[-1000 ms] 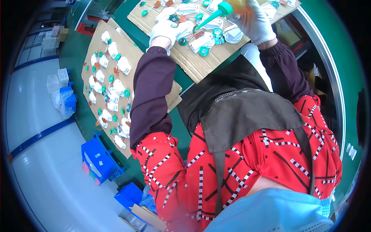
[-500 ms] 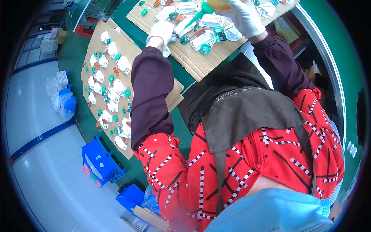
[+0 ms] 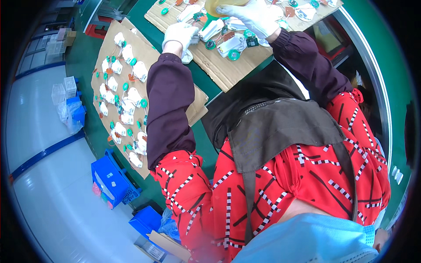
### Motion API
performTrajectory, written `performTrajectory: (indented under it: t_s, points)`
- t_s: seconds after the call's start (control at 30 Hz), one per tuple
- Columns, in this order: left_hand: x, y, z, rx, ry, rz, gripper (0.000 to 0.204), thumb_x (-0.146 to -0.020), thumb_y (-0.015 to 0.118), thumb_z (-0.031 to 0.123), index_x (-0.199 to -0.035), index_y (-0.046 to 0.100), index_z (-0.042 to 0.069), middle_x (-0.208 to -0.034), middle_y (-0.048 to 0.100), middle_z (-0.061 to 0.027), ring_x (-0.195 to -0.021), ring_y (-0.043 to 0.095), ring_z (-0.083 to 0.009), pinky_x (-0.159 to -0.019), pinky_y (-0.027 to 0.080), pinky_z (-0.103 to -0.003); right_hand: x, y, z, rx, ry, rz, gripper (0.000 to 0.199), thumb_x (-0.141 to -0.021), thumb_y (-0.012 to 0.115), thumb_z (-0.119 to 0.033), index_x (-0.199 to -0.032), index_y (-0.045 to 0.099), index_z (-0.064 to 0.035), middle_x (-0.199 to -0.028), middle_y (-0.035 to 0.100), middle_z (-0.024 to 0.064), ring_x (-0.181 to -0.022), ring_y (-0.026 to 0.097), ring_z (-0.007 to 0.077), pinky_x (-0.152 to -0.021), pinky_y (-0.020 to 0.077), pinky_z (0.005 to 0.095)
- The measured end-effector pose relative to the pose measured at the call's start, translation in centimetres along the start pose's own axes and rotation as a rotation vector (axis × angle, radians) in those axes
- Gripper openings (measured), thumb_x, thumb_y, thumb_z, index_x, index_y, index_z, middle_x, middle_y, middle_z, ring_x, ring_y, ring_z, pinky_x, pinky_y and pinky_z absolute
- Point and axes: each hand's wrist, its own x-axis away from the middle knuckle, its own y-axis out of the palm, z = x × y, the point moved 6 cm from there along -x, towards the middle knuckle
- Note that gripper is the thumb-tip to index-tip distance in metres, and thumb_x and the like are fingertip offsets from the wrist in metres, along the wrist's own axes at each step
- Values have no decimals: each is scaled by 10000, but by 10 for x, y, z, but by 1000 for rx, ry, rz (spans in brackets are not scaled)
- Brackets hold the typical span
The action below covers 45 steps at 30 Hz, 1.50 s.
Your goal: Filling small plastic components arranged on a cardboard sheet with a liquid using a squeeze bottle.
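My right hand (image 3: 252, 18), in a white glove, grips an amber, see-through squeeze bottle (image 3: 222, 6) at the top edge. Its green nozzle (image 3: 210, 19) points down among the white parts. My left hand (image 3: 179, 35), also gloved in white, is at the left edge of the near cardboard sheet (image 3: 219, 72) with its fingers curled; what they hold, if anything, is hidden. Just right of it lies a long white plastic housing (image 3: 211, 30). Another white housing (image 3: 232, 45) sits nearer, beside a round green part (image 3: 233, 55) and a small dark green board (image 3: 252, 41).
A second cardboard sheet (image 3: 144, 57) to the left carries several white housings with wired green discs. Green table surface (image 3: 202, 131) shows between. Blue bins (image 3: 109, 182) stand on the floor at left. A white metal rail (image 3: 372, 74) runs along the right.
My right hand has moved left and toward me with the bottle, which has tipped so its nozzle looks shorter. My left hand has drawn slightly left, away from the long white housing.
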Motion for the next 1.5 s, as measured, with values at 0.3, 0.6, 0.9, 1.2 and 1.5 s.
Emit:
performTrajectory:
  t_s: [0.3, 0.6, 0.9, 1.2, 1.5]
  points:
    - [3, -3, 1, -48, -21, 38, 176, -816, 583, 84, -926, 582, -54, -895, 641, -146, -760, 662, -229, -711, 548, -301, -7, 24, 21, -182, -60, -186, 442, -765, 704, -66, -1166, 535, 13, -1075, 615, 76, -960, 570, 135, -837, 467, 275]
    - [-8, -4, -6, -180, 33, 45, 161, -812, 588, 72, -895, 581, -66, -857, 647, -139, -733, 667, -211, -673, 548, -278, -1, 24, 16, -175, -88, -300, 448, -756, 709, -54, -1160, 528, 14, -1078, 611, 83, -975, 570, 149, -859, 467, 289]
    - [-29, -9, -31, -733, 224, 123, 289, -865, 471, 319, -895, 693, 137, -862, 676, -46, -850, 632, -220, -753, 487, -337, 15, 8, 4, -45, 38, -20, 406, -700, 755, -62, -1054, 563, -4, -860, 620, 72, -671, 584, 105, -542, 487, 226]
    - [-5, -6, -9, -864, 409, 152, 224, -807, 572, 195, -843, 652, -12, -743, 679, -96, -660, 662, -160, -652, 512, -274, -2, 9, 24, 262, -128, -91, 381, -783, 715, -192, -1093, 583, -15, -994, 648, 71, -876, 616, 133, -753, 503, 251]
    - [11, -18, 22, -667, 243, 332, 272, -780, 628, 265, -859, 646, 6, -749, 661, -124, -683, 653, -217, -636, 501, -333, -17, 6, 1, 82, -206, -7, 405, -768, 726, -237, -1076, 586, -15, -892, 635, 49, -714, 602, 93, -525, 494, 228]
